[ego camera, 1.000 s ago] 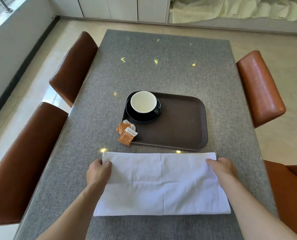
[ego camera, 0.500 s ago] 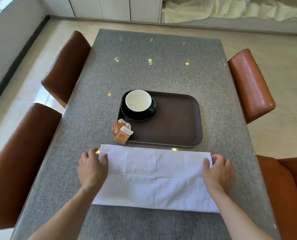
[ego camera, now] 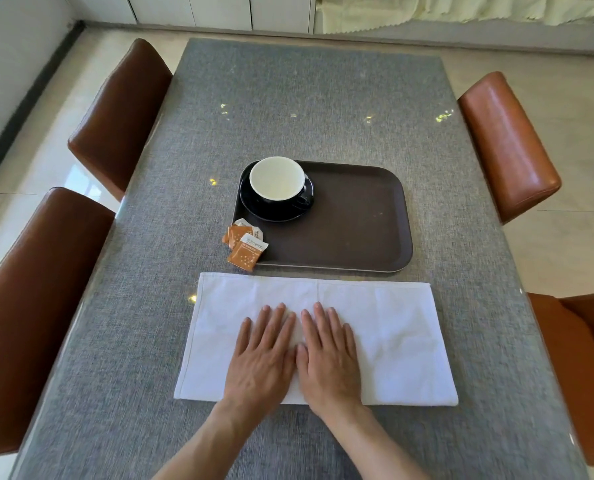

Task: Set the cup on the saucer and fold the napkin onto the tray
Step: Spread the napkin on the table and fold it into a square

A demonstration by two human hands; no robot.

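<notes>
A black cup (ego camera: 277,181) with a cream inside stands upright on a black saucer (ego camera: 254,207) in the left far corner of the dark brown tray (ego camera: 358,223). A white napkin (ego camera: 403,337), folded into a wide rectangle, lies flat on the table just in front of the tray. My left hand (ego camera: 262,358) and my right hand (ego camera: 326,358) rest palm down, side by side, on the napkin's middle with fingers spread and holding nothing.
Two orange sachets (ego camera: 246,247) lie at the tray's near left corner, partly on its rim. The grey table (ego camera: 306,98) has brown leather chairs at left (ego camera: 122,112), (ego camera: 36,306) and right (ego camera: 507,143), (ego camera: 579,368).
Both hands left the napkin's far corners and came together flat on its middle. The napkin lies flat as before.
</notes>
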